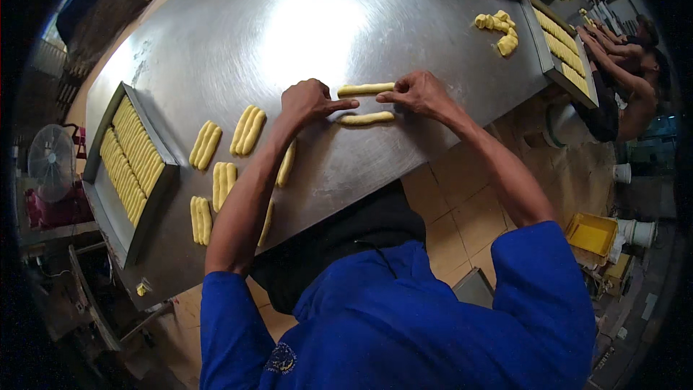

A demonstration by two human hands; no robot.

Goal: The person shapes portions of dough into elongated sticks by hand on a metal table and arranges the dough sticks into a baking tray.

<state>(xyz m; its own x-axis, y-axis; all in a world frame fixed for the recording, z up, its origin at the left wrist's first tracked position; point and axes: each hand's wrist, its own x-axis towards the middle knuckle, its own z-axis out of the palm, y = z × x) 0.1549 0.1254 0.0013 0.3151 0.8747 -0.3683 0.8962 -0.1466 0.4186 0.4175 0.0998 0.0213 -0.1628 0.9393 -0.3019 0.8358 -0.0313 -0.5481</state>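
Two yellow dough rolls lie crosswise on the metal table before me: a far dough roll (364, 89) and a near dough roll (367, 118), slightly apart. My left hand (309, 102) is at their left end, its thumb stretched between the rolls and its other fingers bent; it holds nothing that I can see. At the right end, my right hand (422, 94) pinches the tip of the far roll between thumb and finger. A single dough roll (286, 164) lies beside my left forearm, and another dough roll (266, 224) is nearer me, partly hidden by that arm.
Grouped dough strips (247, 131) lie left of my forearm. A metal tray (167, 159) of dough rolls stands at the table's left edge. Far right are loose dough lumps (507, 44), another filled tray (530, 22) and a co-worker's arms (613, 58). A yellow crate (592, 234) stands below right.
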